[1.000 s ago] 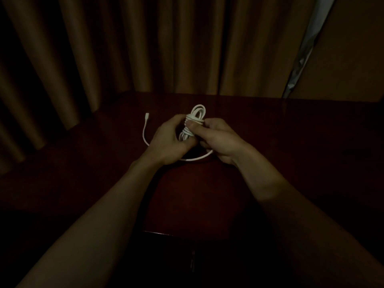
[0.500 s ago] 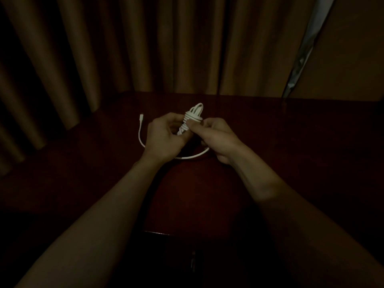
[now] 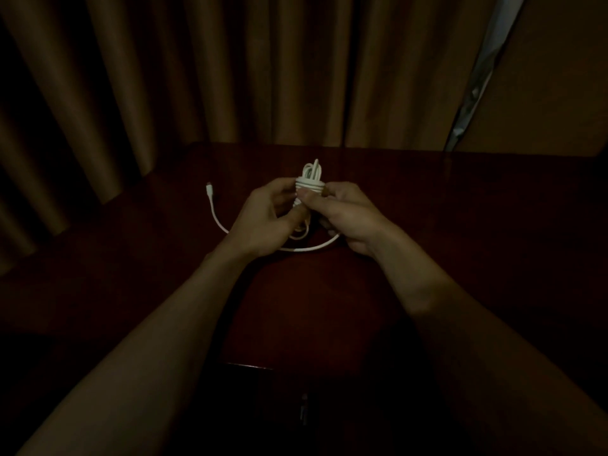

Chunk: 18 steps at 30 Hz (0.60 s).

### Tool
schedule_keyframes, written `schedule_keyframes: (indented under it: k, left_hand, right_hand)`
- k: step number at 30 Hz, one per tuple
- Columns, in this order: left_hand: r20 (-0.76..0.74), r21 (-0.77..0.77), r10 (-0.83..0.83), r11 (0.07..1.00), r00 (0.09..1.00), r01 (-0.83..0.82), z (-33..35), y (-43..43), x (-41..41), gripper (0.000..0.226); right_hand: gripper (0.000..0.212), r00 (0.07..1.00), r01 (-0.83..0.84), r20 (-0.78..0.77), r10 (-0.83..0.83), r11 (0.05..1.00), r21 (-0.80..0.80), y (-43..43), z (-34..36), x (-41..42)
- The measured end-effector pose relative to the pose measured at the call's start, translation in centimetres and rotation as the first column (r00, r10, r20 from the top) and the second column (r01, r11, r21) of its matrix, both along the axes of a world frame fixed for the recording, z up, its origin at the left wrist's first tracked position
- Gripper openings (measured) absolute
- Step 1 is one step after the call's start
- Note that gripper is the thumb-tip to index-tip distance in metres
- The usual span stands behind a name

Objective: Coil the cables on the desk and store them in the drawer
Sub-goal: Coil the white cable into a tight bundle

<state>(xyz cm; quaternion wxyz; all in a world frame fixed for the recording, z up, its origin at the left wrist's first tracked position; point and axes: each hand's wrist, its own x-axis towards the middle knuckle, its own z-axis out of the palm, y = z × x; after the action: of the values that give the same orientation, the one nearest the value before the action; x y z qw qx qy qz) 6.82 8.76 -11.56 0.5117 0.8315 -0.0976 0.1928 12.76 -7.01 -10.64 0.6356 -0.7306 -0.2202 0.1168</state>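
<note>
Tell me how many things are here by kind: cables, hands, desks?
white cable: 1
hands: 2, the left hand and the right hand, both holding the coiled bundle
desk: 1
Total: 4

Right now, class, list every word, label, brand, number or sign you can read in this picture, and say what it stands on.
None: no text can be read.
The white cable, its plug, the desk and the curtain show no lettering. The picture is dim, so any fine print would be lost.
</note>
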Motion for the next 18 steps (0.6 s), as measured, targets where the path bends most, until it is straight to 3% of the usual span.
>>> schedule_keyframes:
  k: [8, 12, 15, 18]
  left_hand:
    - [0.062, -0.002, 0.096, 0.995, 0.993, -0.096, 0.0, -0.4, 0.0, 0.042]
    - [0.085, 0.003, 0.168, 0.986, 0.982, -0.169, -0.1, -0.4, 0.0, 0.045]
    - [0.116, 0.033, 0.209, 0.976, 0.971, -0.214, -0.2, -0.2, 0.2, 0.042]
    - [0.112, 0.068, 0.227, 0.97, 0.967, -0.235, -0.1, -0.2, 0.2, 0.042]
  right_hand:
    - [0.03, 0.999, 0.045, 0.012, -0.045, 0.999, -0.01, 1.1, 0.0, -0.4]
    - [0.053, 0.981, 0.191, 0.0, -0.192, 0.981, -0.034, 1.7, -0.1, -0.6]
    - [0.032, 0.977, 0.214, 0.008, -0.214, 0.977, -0.006, 1.9, -0.3, -0.6]
    - [0.032, 0.985, 0.17, -0.028, -0.169, 0.982, 0.077, 1.7, 0.0, -0.9]
